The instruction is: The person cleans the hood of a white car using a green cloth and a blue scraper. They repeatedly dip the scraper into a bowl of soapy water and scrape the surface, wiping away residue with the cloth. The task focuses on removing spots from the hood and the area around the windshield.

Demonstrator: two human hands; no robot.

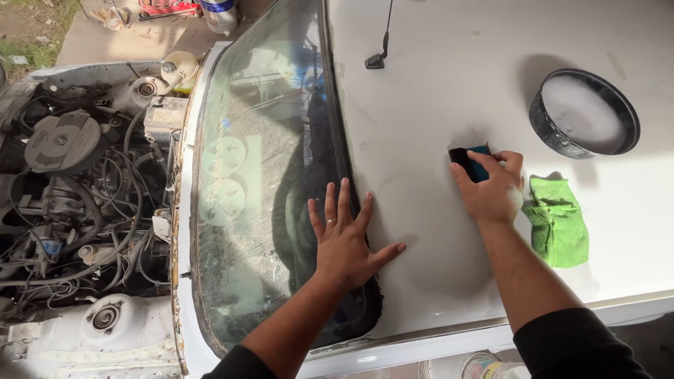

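Gripping a half-hidden dark block (472,163), right hand (491,193), roof (449,70)

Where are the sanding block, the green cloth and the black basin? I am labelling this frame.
sanding block (469,158), head view, on its dark end past the right hand's fingers.
green cloth (558,221), head view, on its middle fold.
black basin (544,121), head view, on its left outer wall.
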